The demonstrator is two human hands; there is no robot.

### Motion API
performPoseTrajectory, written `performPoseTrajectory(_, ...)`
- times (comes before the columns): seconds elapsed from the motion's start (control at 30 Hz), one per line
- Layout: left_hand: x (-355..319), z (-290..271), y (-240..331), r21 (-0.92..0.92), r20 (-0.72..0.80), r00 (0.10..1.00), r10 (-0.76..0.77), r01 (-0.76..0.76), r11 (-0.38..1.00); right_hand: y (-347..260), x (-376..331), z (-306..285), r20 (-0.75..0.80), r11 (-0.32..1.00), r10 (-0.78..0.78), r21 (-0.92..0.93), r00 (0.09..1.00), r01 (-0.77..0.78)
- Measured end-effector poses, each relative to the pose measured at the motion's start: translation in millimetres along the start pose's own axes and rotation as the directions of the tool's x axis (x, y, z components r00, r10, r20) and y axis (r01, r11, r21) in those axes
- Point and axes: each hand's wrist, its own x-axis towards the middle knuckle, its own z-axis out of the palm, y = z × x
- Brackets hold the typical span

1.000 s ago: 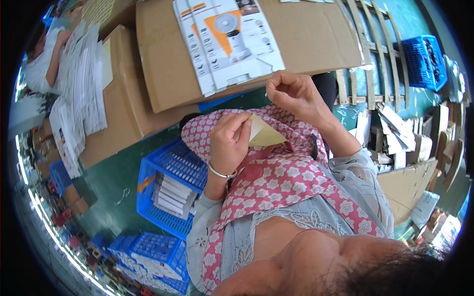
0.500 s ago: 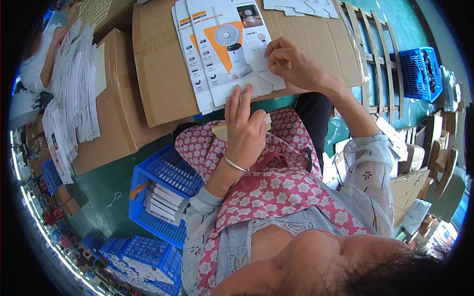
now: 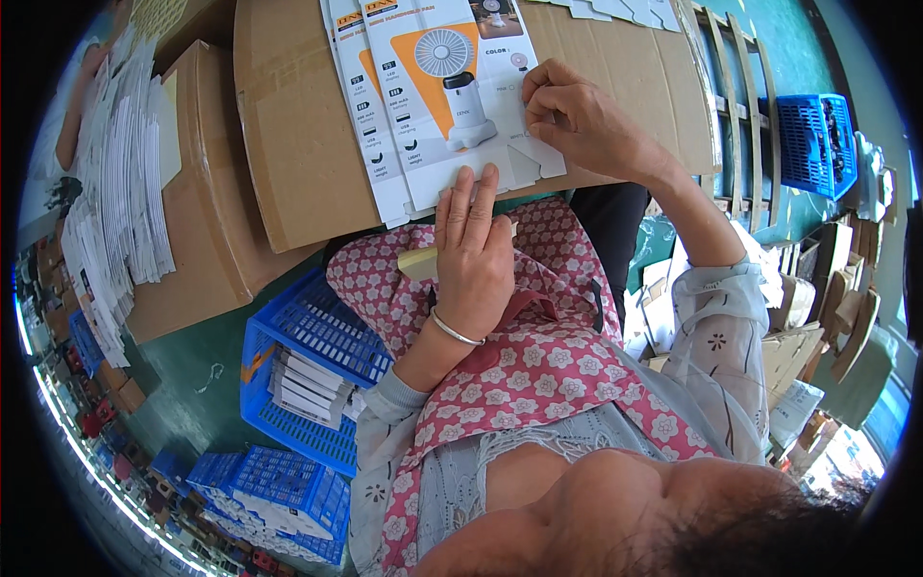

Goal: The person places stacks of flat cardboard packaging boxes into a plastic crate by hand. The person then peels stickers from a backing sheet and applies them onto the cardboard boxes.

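Observation:
Two flat white-and-orange fan cartons overlap on the worktop, the upper carton [image 3: 423,154] partly covering the lower carton [image 3: 363,125]. My left hand [image 3: 474,260] rests its outstretched index and middle fingers on the upper carton's near edge. A pale yellow strip [image 3: 416,263] passes under that palm and sticks out on both sides, apparently held by the hidden fingers. Over the right side of the upper carton, my right hand [image 3: 586,125] is closed in a pinch with its fingers curled. Whatever may be between those fingertips is hidden.
A large brown cardboard box [image 3: 298,144] forms the worktop. More flat cartons [image 3: 115,212] are stacked at left, near another person's arm [image 3: 72,125]. A blue basket [image 3: 298,423] holding white boxes stands beside my left arm. Wooden pallets [image 3: 740,115] and another blue basket [image 3: 815,144] lie at right.
The whole view has shifted slightly. Both hands keep nearly the same places on the upper carton, and the right fingers stay curled.

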Motion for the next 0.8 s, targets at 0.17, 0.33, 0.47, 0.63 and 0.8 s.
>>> performPoseTrajectory(0.17, -2.2, -3.0, 1.0, 0.013, 0.021, 1.0, -0.001, 0.001, 1.0, -3.5, -1.6, 0.7, -0.024, 0.997, -0.044, -0.066, 0.999, 0.043)
performPoseTrajectory(0.33, -2.8, -3.9, 2.8, 0.007, 0.027, 1.0, -0.002, 0.002, 1.0, -8.8, -1.8, 3.7, -0.101, 0.996, -0.053, -0.078, 0.993, 0.045)
performPoseTrajectory(0.47, -2.2, -4.8, 4.1, -0.006, 0.027, 1.0, -0.01, 0.01, 1.0, -9.3, -1.5, 4.2, -0.11, 0.993, -0.055, -0.11, 0.992, 0.043)
performPoseTrajectory(0.63, -3.3, -4.6, 3.8, -0.004, 0.04, 0.999, -0.016, 0.016, 1.0, -2.4, -2.0, -0.9, -0.035, 0.991, -0.085, -0.111, 0.996, 0.08)
performPoseTrajectory(0.8, -2.8, -5.9, 4.5, -0.003, 0.03, 1.0, -0.01, 0.01, 1.0, -3.9, -0.9, -4.9, 0.016, 0.985, -0.096, -0.14, 0.995, 0.098)
